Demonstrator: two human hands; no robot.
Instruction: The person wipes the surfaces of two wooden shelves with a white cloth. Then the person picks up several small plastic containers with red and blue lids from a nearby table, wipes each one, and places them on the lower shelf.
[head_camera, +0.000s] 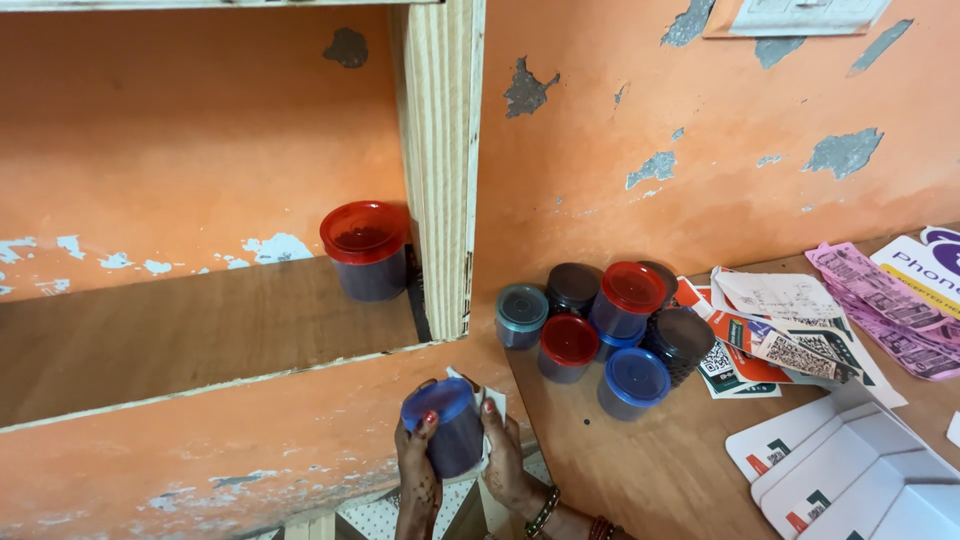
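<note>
You had the shelf (200, 340) up and to the left, one red-lid jar (366, 250) at its right end by the upright (440, 170). The table (640, 470) lay to the right w/ a jar cluster (600, 335) and papers (800, 330). The blue-lid jar (447, 425) sat upright btwn both hands, below the shelf edge: left hand (418, 470) and right hand (503, 455) each curled round its sides, about equally near.

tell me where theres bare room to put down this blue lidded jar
The wooden shelf is bare from its left end up to the red-lidded jar by the upright board. The table is bare in front of the jar cluster. Papers crowd the table's right side.
</note>
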